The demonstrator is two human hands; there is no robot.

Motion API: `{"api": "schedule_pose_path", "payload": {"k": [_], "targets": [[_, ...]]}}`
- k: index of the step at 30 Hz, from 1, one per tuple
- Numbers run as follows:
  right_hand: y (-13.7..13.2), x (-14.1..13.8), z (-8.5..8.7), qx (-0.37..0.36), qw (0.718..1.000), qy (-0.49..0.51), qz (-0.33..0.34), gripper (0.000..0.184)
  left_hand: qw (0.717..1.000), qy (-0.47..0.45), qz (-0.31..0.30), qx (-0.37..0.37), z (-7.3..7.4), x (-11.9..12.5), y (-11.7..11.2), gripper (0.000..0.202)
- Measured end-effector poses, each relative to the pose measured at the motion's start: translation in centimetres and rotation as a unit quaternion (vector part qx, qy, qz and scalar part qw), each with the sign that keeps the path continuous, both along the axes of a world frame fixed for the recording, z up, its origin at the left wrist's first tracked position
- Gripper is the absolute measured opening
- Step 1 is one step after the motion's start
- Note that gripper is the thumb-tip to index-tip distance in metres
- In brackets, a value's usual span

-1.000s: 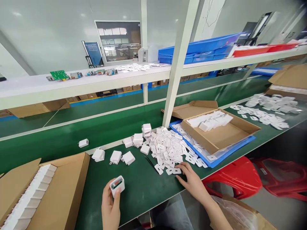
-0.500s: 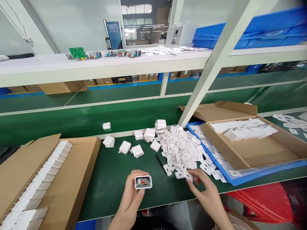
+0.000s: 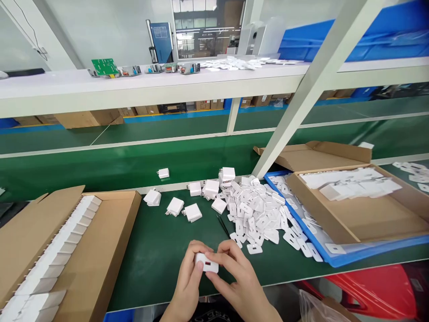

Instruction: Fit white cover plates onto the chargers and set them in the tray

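Both hands meet low in the middle over the green bench mat. My left hand [image 3: 187,279] grips a small white charger housing [image 3: 207,263] from the left. My right hand [image 3: 236,279] presses a white cover plate onto its open face with thumb and fingers pinched. Just beyond lies a heap of white cover plates [image 3: 256,214]. A pair of black tweezers [image 3: 223,226] rests at its left edge. Several loose white chargers [image 3: 192,211] lie scattered behind the hands.
A cardboard box [image 3: 103,241] at left holds a row of white chargers along its far side. At right a cardboard tray [image 3: 368,219] with white parts sits on a blue tray [image 3: 335,260]. A white shelf post [image 3: 301,94] slants above. Red plastic stools [image 3: 378,290] stand below right.
My right hand picked a white plate from the heap and brought it left onto the housing in my left hand. The camera view shifted right and down slightly.
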State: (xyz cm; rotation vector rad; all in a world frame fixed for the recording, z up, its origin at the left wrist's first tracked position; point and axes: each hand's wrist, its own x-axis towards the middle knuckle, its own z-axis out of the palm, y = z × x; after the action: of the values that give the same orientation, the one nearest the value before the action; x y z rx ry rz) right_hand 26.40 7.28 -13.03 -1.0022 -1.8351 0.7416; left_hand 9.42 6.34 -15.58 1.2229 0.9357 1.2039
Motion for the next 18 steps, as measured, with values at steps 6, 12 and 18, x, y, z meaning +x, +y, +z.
{"api": "schedule_pose_path", "payload": {"k": [6,12,18], "targets": [[0.4,-1.0,-2.5,-0.233,0.961,0.145,0.027,0.043,0.995,-0.011,0.069,0.065,-1.8,0.3,0.1,0.027],[0.6,-3.0,-3.4,-0.288,0.931,0.216,0.054,0.037,0.987,0.12,0.075,0.081,-2.2,-0.1,-0.2,0.036],[0.9,-2.6,-4.3,-0.271,0.947,0.172,-0.03,0.043,0.98,0.197,0.034,0.012,-2.0,-0.7,0.5,0.048]]}}
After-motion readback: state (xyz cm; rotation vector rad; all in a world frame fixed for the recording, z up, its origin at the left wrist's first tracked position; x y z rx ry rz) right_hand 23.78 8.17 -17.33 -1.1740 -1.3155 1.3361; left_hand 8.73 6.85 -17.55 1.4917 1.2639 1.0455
